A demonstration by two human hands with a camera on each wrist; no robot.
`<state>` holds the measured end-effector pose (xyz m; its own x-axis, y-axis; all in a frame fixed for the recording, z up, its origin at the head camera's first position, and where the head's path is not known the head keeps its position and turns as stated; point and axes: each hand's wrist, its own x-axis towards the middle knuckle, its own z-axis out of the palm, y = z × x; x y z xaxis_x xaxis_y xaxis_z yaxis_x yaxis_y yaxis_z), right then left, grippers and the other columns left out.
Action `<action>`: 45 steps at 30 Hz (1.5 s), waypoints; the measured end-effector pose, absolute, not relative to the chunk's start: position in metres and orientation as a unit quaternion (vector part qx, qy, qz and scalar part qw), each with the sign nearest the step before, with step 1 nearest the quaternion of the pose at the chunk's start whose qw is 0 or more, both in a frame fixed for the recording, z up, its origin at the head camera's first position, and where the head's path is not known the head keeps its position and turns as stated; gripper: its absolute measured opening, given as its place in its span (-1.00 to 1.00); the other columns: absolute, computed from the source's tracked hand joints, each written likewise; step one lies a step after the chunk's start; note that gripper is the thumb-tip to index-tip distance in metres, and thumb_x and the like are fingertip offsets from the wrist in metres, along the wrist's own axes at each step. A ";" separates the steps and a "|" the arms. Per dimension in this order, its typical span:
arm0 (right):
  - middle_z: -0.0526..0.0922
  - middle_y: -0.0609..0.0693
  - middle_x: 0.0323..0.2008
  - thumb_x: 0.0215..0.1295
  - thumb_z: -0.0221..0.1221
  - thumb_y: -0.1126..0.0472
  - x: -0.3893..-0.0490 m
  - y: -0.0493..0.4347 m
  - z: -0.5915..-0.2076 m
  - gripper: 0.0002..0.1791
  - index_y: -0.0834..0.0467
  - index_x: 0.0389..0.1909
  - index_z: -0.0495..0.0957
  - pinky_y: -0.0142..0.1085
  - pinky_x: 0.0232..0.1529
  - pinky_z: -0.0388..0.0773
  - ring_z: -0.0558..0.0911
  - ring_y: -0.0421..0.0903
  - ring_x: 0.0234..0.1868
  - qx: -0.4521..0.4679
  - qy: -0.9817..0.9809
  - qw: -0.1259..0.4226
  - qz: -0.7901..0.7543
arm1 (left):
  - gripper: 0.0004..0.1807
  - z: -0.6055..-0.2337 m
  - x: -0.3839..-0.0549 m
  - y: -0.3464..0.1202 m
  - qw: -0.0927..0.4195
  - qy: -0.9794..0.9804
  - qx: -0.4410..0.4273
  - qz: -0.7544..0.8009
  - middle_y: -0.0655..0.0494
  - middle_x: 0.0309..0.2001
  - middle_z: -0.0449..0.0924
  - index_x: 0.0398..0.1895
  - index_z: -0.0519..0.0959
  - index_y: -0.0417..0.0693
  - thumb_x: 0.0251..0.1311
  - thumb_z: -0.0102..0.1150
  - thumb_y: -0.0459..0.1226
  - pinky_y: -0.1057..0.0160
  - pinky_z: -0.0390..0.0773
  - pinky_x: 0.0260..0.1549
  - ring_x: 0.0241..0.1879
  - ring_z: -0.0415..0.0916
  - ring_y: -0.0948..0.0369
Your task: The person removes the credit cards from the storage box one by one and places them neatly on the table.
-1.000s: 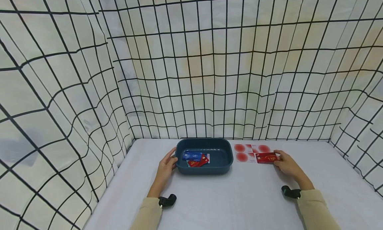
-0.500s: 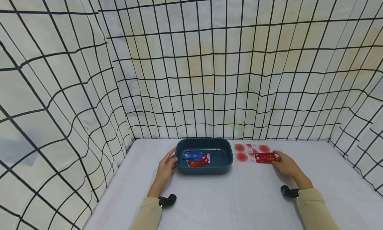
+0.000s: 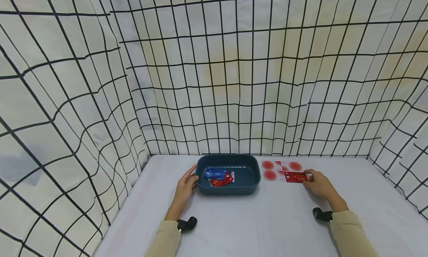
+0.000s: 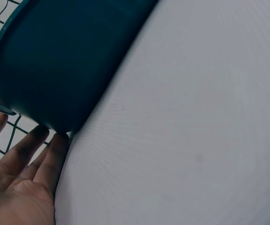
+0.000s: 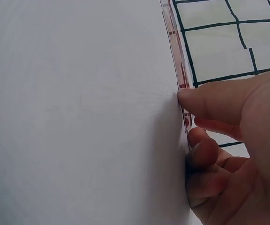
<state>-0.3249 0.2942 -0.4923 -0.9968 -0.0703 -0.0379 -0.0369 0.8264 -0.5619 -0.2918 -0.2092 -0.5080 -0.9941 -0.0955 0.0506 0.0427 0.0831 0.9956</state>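
My left hand (image 3: 184, 184) is at the left end of a dark teal plastic bin (image 3: 230, 190). In the left wrist view its fairly straight fingers (image 4: 50, 159) touch the bin's outer wall. Inside the bin lie a blue VIP card (image 3: 214, 173), a red card (image 3: 224, 181) and part of a pale card beneath. My right hand (image 3: 320, 184) pinches the right end of a red VIP card (image 3: 294, 176) between thumb and fingers. This card lies in the near right corner of a pale group of cards with red circles (image 3: 270, 175).
A white-covered table (image 3: 254, 223) carries everything. Black netting (image 3: 239, 101) over white cloth rises behind the bin and along both sides. Each wrist wears a black camera on a strap.
My right hand has shifted slightly left, its fingers covering a little more of the red VIP card, which has moved left slightly. My left hand and the bin have stayed in place.
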 end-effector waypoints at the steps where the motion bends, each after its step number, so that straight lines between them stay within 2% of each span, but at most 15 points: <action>1: 0.61 0.32 -0.15 0.38 0.21 0.24 -0.325 0.294 -0.492 -0.41 0.45 0.32 0.33 -0.06 -0.14 0.61 0.55 0.08 -0.18 -0.026 0.955 0.028 -0.293 | -0.46 -0.508 -0.292 -0.209 0.051 -0.734 0.017 -0.677 -0.17 0.45 0.41 0.53 0.34 0.21 0.52 -0.02 -0.24 0.01 0.52 0.32 0.37 0.47 -0.06; 8: 0.61 0.30 -0.17 0.39 0.20 0.23 -0.326 0.291 -0.492 -0.47 0.41 0.29 0.40 -0.16 -0.21 0.54 0.54 0.08 -0.21 -0.006 0.956 0.027 -0.291 | -0.46 -0.509 -0.291 -0.210 0.052 -0.733 0.021 -0.678 -0.18 0.45 0.41 0.53 0.34 0.22 0.53 -0.02 -0.23 0.04 0.53 0.31 0.38 0.47 -0.06; 19: 0.62 0.28 -0.17 0.39 0.21 0.23 -0.329 0.293 -0.493 -0.49 0.38 0.28 0.43 -0.15 -0.20 0.50 0.54 0.07 -0.20 -0.008 0.957 0.029 -0.289 | -0.46 -0.507 -0.290 -0.210 0.050 -0.731 0.024 -0.681 -0.18 0.45 0.41 0.53 0.33 0.24 0.53 -0.01 -0.20 0.02 0.51 0.34 0.38 0.47 -0.05; 28: 0.62 0.30 -0.15 0.38 0.22 0.23 -0.330 0.294 -0.495 -0.49 0.36 0.29 0.44 -0.11 -0.18 0.54 0.54 0.09 -0.18 -0.011 0.956 0.029 -0.293 | -0.45 -0.507 -0.290 -0.210 0.052 -0.728 0.016 -0.683 -0.16 0.43 0.45 0.52 0.35 0.23 0.51 0.00 -0.25 0.13 0.58 0.26 0.36 0.49 -0.04; 34: 0.61 0.32 -0.15 0.38 0.22 0.23 -0.330 0.293 -0.493 -0.48 0.37 0.29 0.43 -0.09 -0.18 0.54 0.54 0.10 -0.19 -0.009 0.956 0.028 -0.293 | -0.46 -0.507 -0.290 -0.211 0.054 -0.730 0.013 -0.681 -0.17 0.43 0.44 0.52 0.35 0.22 0.52 -0.02 -0.25 0.12 0.58 0.26 0.36 0.49 -0.05; 45: 0.59 0.31 -0.12 0.42 0.20 0.17 -0.325 0.285 -0.483 -0.50 0.36 0.27 0.44 -0.27 -0.34 0.51 0.52 0.06 -0.21 -0.024 0.944 0.012 -0.328 | -0.45 -0.508 -0.290 -0.209 0.057 -0.734 0.013 -0.676 -0.21 0.42 0.44 0.53 0.34 0.17 0.51 0.00 -0.25 0.12 0.61 0.22 0.33 0.51 -0.08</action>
<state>-0.3253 0.2845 -0.4834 -0.9986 -0.0527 -0.0062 -0.0375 0.7838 -0.6199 -0.2903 -0.2093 -0.5082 -0.9931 -0.0961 0.0674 0.0593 0.0846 0.9946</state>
